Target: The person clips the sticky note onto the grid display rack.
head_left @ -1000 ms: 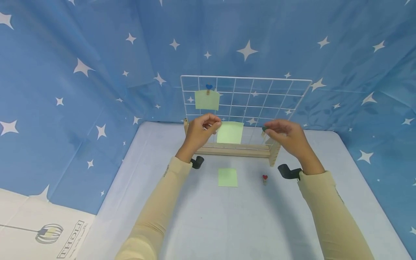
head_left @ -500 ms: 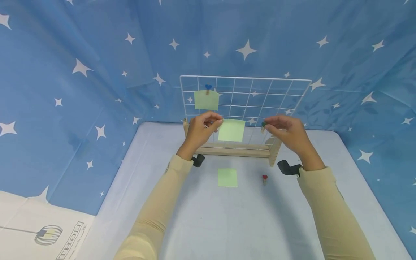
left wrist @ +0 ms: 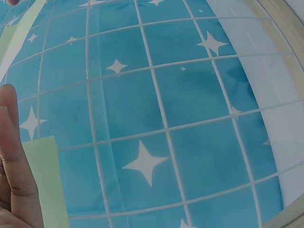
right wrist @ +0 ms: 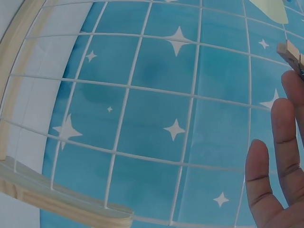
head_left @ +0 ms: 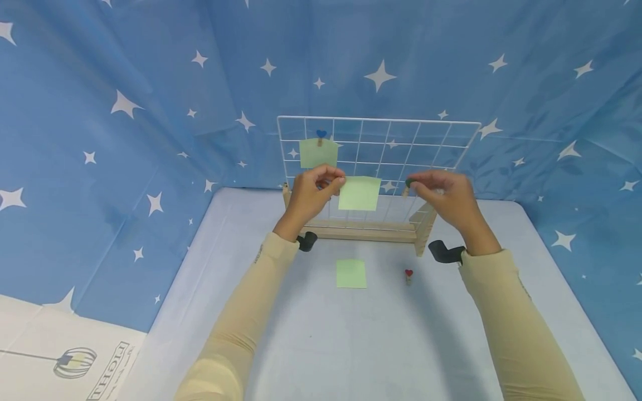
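In the head view, my left hand (head_left: 312, 192) pinches a pale green paper note (head_left: 360, 194) by its upper left corner. The note is held up in front of a white wire grid (head_left: 381, 119). Off to the right, my right hand (head_left: 446, 195) holds a small wooden clothespin (head_left: 405, 191) with a green top between thumb and fingertips. The jaw end of that clothespin (right wrist: 290, 53) shows at the edge of the right wrist view. Up on the grid's left, a second green note (head_left: 318, 154) hangs from a clothespin with a blue heart (head_left: 321, 134).
A wooden base (head_left: 361, 233) supports the grid. On the white table (head_left: 351, 345) in front lie another green note (head_left: 351, 274) and a clothespin with a red heart (head_left: 408, 275). Behind the grid hangs a blue curtain (head_left: 426, 44) with white stars.
My left hand has lifted the note and shifted it slightly right. My right hand has risen a little with the green-topped clothespin.
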The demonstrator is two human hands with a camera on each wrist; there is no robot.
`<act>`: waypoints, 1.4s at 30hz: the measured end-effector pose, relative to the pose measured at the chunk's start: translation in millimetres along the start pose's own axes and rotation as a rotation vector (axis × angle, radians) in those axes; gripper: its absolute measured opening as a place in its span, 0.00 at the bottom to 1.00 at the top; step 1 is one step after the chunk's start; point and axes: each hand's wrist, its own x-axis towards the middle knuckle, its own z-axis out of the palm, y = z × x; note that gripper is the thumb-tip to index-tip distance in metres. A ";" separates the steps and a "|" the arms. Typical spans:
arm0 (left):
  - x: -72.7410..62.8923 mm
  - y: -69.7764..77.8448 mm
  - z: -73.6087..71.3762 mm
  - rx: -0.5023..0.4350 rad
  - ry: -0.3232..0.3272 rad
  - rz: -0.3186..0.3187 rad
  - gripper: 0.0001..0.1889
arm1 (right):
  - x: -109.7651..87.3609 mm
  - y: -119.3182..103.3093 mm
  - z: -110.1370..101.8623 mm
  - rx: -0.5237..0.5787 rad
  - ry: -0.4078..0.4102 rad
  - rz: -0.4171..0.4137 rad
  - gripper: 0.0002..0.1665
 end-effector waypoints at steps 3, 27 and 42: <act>2.1 1.9 -0.9 0.000 -0.005 0.015 0.08 | 2.4 -1.0 -0.1 -0.002 0.004 -0.016 0.12; 17.7 14.7 -2.5 0.011 0.015 0.007 0.08 | 16.4 -2.0 -6.1 0.113 0.011 0.011 0.11; 25.8 14.5 -6.7 -0.066 -0.004 -0.031 0.10 | 25.8 -15.0 -8.2 0.050 -0.013 0.041 0.12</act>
